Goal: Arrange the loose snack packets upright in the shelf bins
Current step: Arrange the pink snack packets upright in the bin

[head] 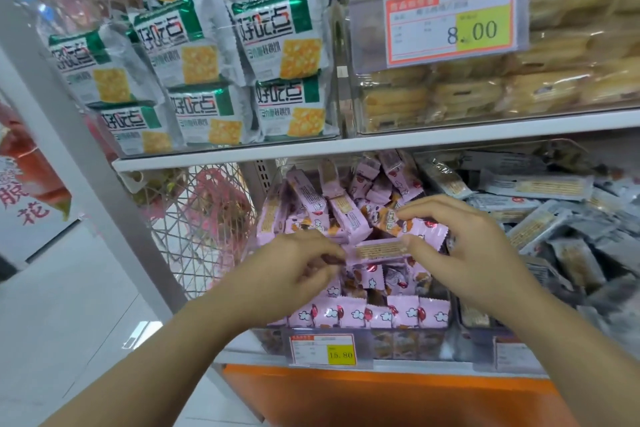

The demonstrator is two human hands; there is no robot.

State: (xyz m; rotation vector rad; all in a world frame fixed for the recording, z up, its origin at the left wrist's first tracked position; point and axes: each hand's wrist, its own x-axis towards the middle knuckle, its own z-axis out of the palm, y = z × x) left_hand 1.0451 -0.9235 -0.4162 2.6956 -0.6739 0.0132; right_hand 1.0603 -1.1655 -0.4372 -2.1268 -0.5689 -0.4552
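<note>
A clear shelf bin (408, 343) holds several small pink snack packets. A row of them (374, 314) stands upright along the bin's front wall; behind it others lie jumbled in a heap (346, 204). Both hands hover over the heap. My left hand (294, 270) pinches the left end of one pink packet (379, 250) that lies level between the hands. My right hand (460, 250) pinches that packet's right end with thumb and fingers, while its index finger rests on another pink packet (420, 227) just above.
To the right, a second bin (512, 355) is piled with grey packets (540, 215). The shelf above carries green-and-white cracker bags (277, 42) and wrapped yellow cakes (485, 94) behind a price tag (450, 19). A wire mesh basket (194, 218) hangs left. The shelf edge (346, 149) runs close overhead.
</note>
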